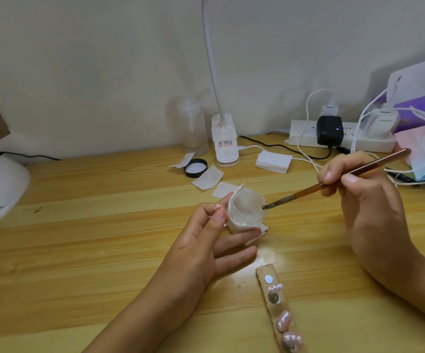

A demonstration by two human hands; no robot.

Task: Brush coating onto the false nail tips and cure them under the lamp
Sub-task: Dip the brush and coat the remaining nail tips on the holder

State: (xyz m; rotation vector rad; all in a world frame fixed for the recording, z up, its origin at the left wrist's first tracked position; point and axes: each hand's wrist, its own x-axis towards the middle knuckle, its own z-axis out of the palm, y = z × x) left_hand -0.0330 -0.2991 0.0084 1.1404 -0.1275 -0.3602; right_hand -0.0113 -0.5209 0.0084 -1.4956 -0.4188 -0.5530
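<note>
Loading step: my L grip (206, 240) holds jar (247, 210), R grip (359, 200) pinches brush (308, 189), bristles at rim. Next, I reckon: brush over to nail tips (284, 321), no drips.

Bare surface (79, 250) fills the lower left, below the lamp (0, 184). Lid (195, 168), desk lamp (225, 146) and power strip (294, 135) crowd the upper centre and right.

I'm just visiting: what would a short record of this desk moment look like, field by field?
left hand: holds small clear jar wrapped in white paper
right hand: pinches thin brown brush
brush tip: at the jar's inner rim
nails: pink false nail tips on a clear strip, untouched
lid: black round lid lying on wooden table behind the jar
far left: white domed device, probably the curing lamp
</note>
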